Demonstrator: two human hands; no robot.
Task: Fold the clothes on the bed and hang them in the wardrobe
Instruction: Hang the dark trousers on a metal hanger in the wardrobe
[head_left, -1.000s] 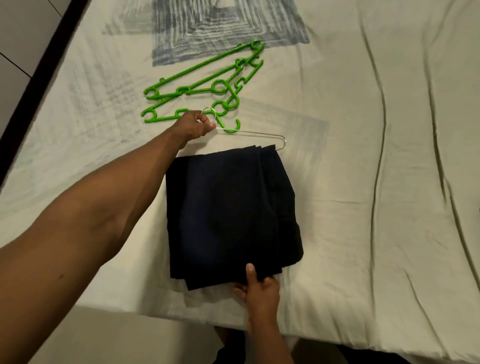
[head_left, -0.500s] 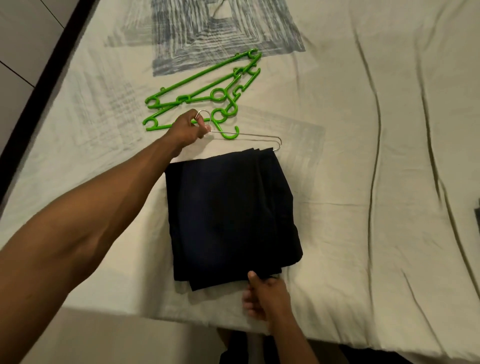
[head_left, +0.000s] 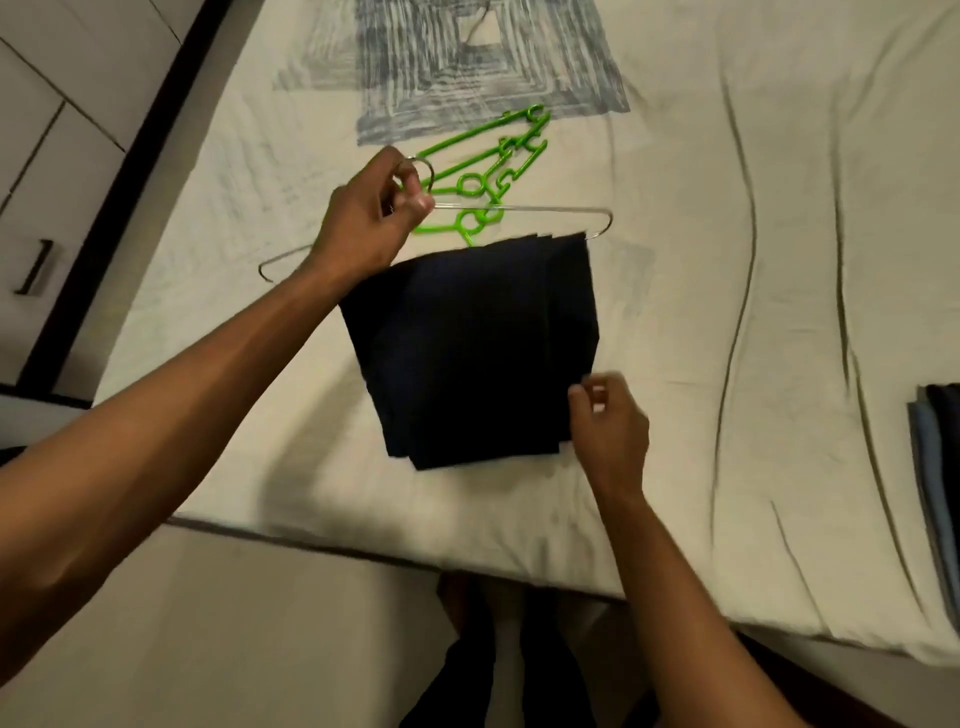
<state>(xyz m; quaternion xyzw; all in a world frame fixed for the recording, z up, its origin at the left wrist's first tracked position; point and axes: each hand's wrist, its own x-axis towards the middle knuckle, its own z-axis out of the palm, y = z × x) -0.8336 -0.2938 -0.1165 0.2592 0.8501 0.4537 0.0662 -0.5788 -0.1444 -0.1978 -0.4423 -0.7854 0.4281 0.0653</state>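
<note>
At the far left stands a wardrobe (head_left: 47, 171) beside the bed (head_left: 675, 312). The left hand (head_left: 363, 223) grips the hook of a wire hanger (head_left: 519, 209), lifted over the sheet, with a folded dark garment (head_left: 472, 353) draped on its bar. Behind lie green hangers (head_left: 483, 171). The right hand (head_left: 608, 421), fingers loosely curled and holding nothing, hovers at the garment's near right edge. Far right, more folded clothes (head_left: 935, 457) wait. The hanging step seems under way; next, carry it level to the wardrobe.
</note>
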